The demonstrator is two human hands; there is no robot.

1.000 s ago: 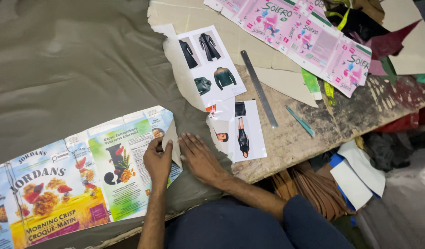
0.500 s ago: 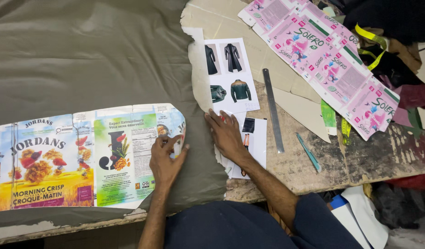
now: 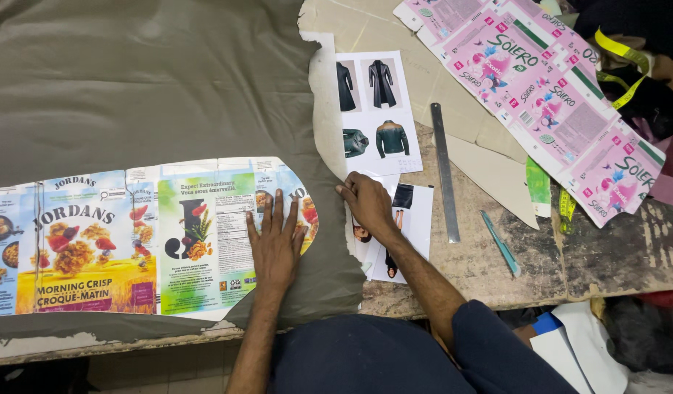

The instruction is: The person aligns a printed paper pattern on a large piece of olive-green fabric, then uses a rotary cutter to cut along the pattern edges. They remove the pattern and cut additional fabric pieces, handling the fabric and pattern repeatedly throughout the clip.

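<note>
Left hand (image 3: 276,244) lay flat, fingers spread, on the cardboard template (image 3: 132,237); right hand (image 3: 366,204) pressed the olive fabric (image 3: 132,80) edge, holding nothing. Risk: template could slide, fabric bunch.

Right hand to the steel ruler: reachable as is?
Probably yes. The right hand rests on the printed sheets, and the ruler lies just beside it on the bench, flat and uncovered, with nothing standing between them.

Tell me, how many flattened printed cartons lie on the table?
2. One flattened cereal carton lies on the olive fabric at the left, under the flat left hand. One pink carton lies at the upper right. More could be hidden outside the view.
</note>
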